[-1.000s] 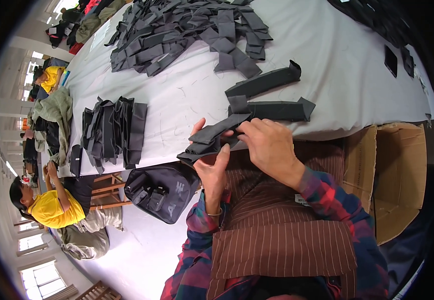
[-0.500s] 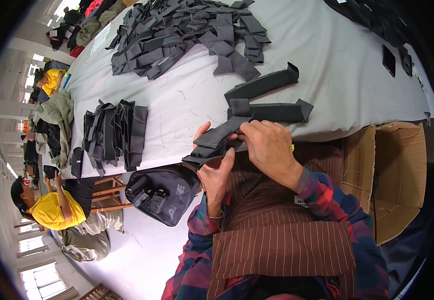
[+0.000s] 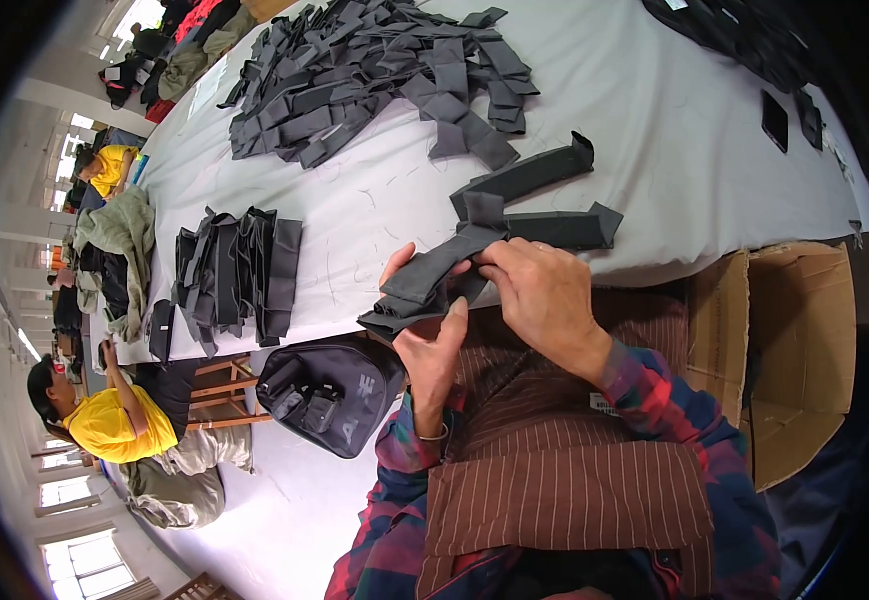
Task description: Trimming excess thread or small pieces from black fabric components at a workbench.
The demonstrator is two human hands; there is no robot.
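Note:
Both hands grip a dark grey folded fabric piece (image 3: 425,282) at the near edge of the white table (image 3: 675,150). My left hand (image 3: 433,345) holds its lower end from below, thumb on top. My right hand (image 3: 545,295) pinches its upper end from the right. Just beyond lie two long dark grey fabric strips (image 3: 535,195), crossing each other on the table.
A large heap of grey fabric pieces (image 3: 375,70) covers the far table. A row of folded dark pieces (image 3: 235,275) lies to the left. A black bag (image 3: 330,390) sits below the table edge, an open cardboard box (image 3: 795,350) on the right. A person in yellow (image 3: 115,420) sits at left.
The fabric piece has been lifted slightly off the table edge and my left thumb has shifted up over it; my right hand stays on its upper end.

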